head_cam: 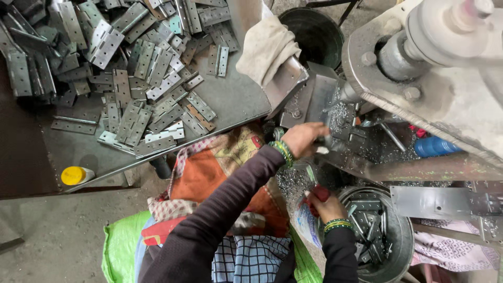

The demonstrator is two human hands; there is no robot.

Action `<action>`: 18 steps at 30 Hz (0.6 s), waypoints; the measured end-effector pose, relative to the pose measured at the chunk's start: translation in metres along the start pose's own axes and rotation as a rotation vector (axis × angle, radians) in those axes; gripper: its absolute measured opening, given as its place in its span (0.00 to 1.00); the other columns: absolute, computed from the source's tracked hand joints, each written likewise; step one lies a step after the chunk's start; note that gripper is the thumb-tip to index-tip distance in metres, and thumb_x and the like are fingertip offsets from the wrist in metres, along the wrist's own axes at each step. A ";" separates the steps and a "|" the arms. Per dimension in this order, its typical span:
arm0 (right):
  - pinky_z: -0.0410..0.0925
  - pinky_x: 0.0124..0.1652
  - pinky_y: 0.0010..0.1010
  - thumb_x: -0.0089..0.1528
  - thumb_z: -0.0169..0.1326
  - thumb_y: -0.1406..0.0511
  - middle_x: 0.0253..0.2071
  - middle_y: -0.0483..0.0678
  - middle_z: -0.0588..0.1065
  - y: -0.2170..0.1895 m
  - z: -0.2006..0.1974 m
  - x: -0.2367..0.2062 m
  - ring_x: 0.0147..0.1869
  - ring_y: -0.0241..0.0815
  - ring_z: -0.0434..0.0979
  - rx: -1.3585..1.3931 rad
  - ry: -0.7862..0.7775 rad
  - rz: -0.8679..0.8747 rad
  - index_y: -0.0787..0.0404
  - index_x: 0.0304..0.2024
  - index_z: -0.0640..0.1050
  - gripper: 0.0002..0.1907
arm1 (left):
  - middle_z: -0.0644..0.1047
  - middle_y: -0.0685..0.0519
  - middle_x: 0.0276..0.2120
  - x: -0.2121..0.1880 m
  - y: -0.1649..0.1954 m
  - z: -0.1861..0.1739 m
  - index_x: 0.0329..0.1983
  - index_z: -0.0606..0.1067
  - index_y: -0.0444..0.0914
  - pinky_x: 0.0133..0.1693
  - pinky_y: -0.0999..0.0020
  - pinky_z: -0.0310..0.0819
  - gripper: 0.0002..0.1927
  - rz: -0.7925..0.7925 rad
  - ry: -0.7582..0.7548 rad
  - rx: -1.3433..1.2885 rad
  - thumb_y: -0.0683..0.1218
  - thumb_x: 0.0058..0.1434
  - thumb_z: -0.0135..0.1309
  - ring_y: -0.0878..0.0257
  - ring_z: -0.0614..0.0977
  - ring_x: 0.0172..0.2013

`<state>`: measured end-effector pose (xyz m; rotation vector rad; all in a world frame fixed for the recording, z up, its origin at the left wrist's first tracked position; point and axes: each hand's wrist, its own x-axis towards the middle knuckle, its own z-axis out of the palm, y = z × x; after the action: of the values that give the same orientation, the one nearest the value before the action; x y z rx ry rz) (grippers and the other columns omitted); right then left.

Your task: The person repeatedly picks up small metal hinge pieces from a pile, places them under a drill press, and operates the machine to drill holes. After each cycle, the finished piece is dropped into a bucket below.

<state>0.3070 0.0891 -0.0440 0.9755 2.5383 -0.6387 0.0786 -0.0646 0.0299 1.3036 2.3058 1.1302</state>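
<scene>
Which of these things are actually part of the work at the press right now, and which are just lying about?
In use:
left hand at the press bed
right hand gripping a red handle
metal bucket of pressed hinges
hinge pile on the table

Lying about:
yellow-capped bottle
beige cloth
dark bucket
blue bottle

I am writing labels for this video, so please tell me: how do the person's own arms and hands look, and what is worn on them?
Both arms are covered by long, dark, close-fitting sleeves that end at the wrists. Each wrist carries a stack of thin bangles, mostly green with some yellow: one stack at the left hand and one at the right hand. Both hands are bare, with no gloves. No rings or watch can be made out.
</scene>
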 end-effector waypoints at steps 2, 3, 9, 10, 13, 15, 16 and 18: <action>0.71 0.39 0.43 0.57 0.58 0.40 0.34 0.58 0.81 -0.002 0.001 -0.001 0.38 0.59 0.81 0.230 -0.140 0.017 0.63 0.39 0.84 0.33 | 0.77 0.55 0.47 0.012 0.015 -0.004 0.49 0.74 0.44 0.55 0.57 0.79 0.18 -0.235 0.006 -0.169 0.53 0.59 0.65 0.59 0.81 0.50; 0.71 0.38 0.45 0.59 0.59 0.41 0.34 0.61 0.82 -0.004 0.000 -0.002 0.37 0.61 0.80 0.344 -0.210 0.024 0.67 0.38 0.84 0.33 | 0.76 0.54 0.49 0.013 0.022 -0.002 0.51 0.74 0.42 0.56 0.58 0.78 0.18 -0.277 0.122 -0.099 0.49 0.60 0.63 0.57 0.80 0.52; 0.71 0.42 0.33 0.54 0.61 0.44 0.35 0.47 0.85 -0.020 -0.012 -0.014 0.36 0.42 0.84 0.198 -0.094 0.102 0.50 0.43 0.84 0.24 | 0.71 0.46 0.52 -0.009 0.046 0.026 0.61 0.71 0.41 0.51 0.49 0.68 0.32 -0.278 0.227 0.182 0.49 0.53 0.64 0.51 0.73 0.54; 0.71 0.41 0.34 0.56 0.59 0.43 0.34 0.50 0.85 -0.023 -0.013 -0.016 0.36 0.44 0.84 0.166 -0.112 0.088 0.53 0.41 0.84 0.25 | 0.71 0.47 0.54 -0.012 0.044 0.029 0.63 0.72 0.42 0.54 0.51 0.68 0.30 -0.272 0.179 0.196 0.48 0.55 0.62 0.52 0.73 0.56; 0.71 0.41 0.38 0.57 0.57 0.40 0.34 0.54 0.84 -0.030 -0.017 -0.021 0.37 0.49 0.84 0.069 -0.135 0.072 0.57 0.37 0.84 0.29 | 0.71 0.47 0.57 -0.013 0.030 0.026 0.65 0.70 0.40 0.61 0.47 0.62 0.37 -0.245 0.168 0.248 0.53 0.50 0.63 0.52 0.71 0.61; 0.71 0.44 0.37 0.54 0.57 0.38 0.37 0.53 0.83 -0.033 -0.023 -0.019 0.40 0.50 0.83 -0.021 -0.070 0.060 0.53 0.40 0.84 0.29 | 0.70 0.46 0.60 -0.006 0.017 0.018 0.64 0.70 0.39 0.64 0.37 0.51 0.39 -0.233 0.233 0.300 0.58 0.50 0.61 0.50 0.67 0.64; 0.71 0.44 0.38 0.55 0.55 0.37 0.36 0.52 0.84 -0.034 -0.027 -0.017 0.40 0.51 0.83 0.012 -0.103 0.014 0.52 0.39 0.84 0.30 | 0.69 0.46 0.63 -0.003 0.011 0.015 0.63 0.71 0.40 0.64 0.30 0.43 0.35 -0.240 0.263 0.331 0.60 0.54 0.58 0.48 0.65 0.66; 0.72 0.44 0.38 0.55 0.50 0.36 0.35 0.51 0.85 -0.032 -0.039 -0.012 0.39 0.51 0.85 0.080 -0.182 -0.056 0.51 0.38 0.86 0.31 | 0.68 0.47 0.66 0.001 0.006 0.014 0.63 0.72 0.40 0.66 0.26 0.32 0.30 -0.281 0.220 0.414 0.58 0.60 0.53 0.49 0.61 0.70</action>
<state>0.2871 0.0813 0.0036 0.8329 2.4030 -0.8119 0.0895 -0.0545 0.0249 0.9619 2.8881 0.7630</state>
